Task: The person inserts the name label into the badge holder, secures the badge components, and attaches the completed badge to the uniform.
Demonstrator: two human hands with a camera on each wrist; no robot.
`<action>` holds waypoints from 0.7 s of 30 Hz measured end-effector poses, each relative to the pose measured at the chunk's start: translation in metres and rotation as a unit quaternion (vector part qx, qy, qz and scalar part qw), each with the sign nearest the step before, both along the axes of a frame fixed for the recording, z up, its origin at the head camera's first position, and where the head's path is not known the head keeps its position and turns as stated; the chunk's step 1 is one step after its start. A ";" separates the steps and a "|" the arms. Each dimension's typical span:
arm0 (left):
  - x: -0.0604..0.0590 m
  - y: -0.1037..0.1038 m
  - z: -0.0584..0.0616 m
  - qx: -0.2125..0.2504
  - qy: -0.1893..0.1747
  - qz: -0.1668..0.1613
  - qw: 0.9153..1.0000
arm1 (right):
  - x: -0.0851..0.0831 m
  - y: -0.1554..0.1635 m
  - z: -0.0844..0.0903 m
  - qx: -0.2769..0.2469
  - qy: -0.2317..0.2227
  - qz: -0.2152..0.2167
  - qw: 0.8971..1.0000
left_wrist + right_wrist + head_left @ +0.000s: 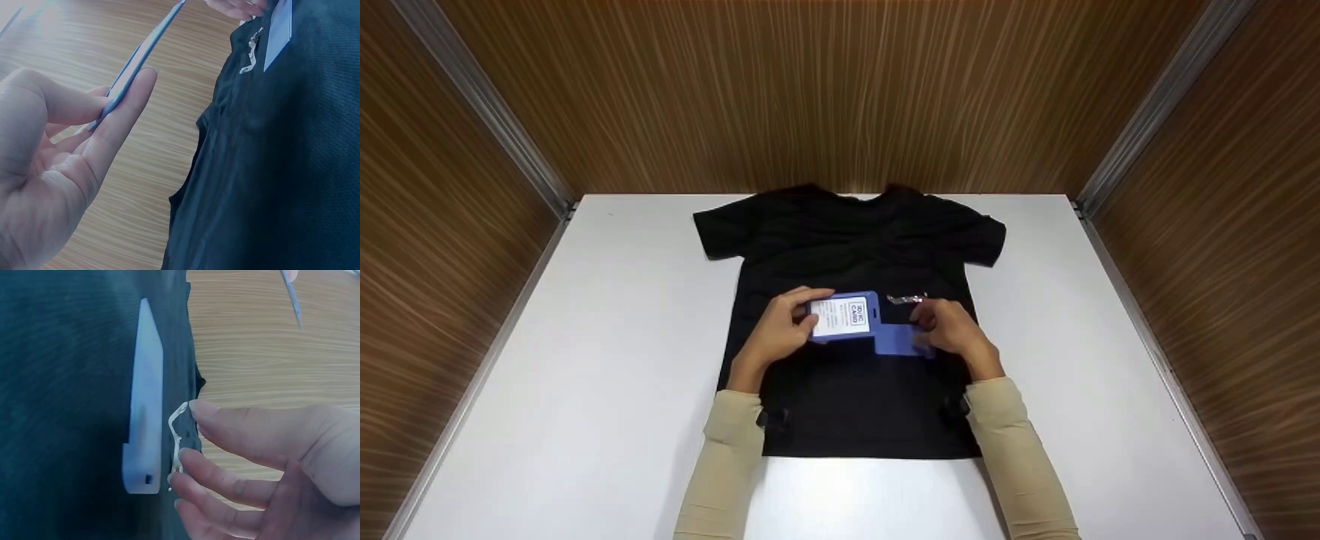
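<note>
A black T-shirt [855,390] lies flat on the white table [607,360]. My left hand [808,313] pinches a blue card holder [847,316] with a white printed card in it, lifted a little above the shirt. In the left wrist view the card holder [135,62] shows edge-on between thumb and fingers [121,107]. A second blue flat piece [894,341] lies on the shirt. My right hand [931,324] hovers over its right end, fingers relaxed. A small metal clip [177,439] lies beside the blue piece [145,405], close to my right fingertips [194,408].
Wood-grain walls [840,90] enclose the table at the back and on both sides, with metal strips [487,105] in the corners. Bare white tabletop shows to the left and right of the shirt.
</note>
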State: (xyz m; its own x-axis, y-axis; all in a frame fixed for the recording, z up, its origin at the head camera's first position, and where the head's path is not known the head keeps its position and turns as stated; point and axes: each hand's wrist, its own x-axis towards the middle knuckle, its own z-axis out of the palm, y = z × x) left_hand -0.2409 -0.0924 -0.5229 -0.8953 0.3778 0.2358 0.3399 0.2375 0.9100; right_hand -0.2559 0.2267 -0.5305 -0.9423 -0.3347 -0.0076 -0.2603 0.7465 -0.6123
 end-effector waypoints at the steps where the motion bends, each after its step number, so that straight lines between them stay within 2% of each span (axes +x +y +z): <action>1: 0.000 0.000 0.001 0.000 0.001 -0.001 1.000 | 0.000 0.000 -0.001 0.006 0.002 -0.001 1.000; 9: 0.000 -0.001 0.001 -0.015 0.015 0.005 1.000 | -0.002 0.003 -0.009 0.040 0.025 0.010 0.999; 21: 0.001 -0.002 0.002 -0.014 0.010 0.010 1.000 | -0.002 0.004 -0.010 0.060 0.040 0.014 0.997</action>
State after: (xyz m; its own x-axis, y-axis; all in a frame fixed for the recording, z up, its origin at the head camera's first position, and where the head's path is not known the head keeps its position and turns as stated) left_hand -0.2403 -0.0940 -0.5211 -0.8979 0.3670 0.2431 0.3526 0.2688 0.8963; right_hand -0.2581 0.2310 -0.5407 -0.9322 -0.3612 0.0251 -0.3254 0.8053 -0.4955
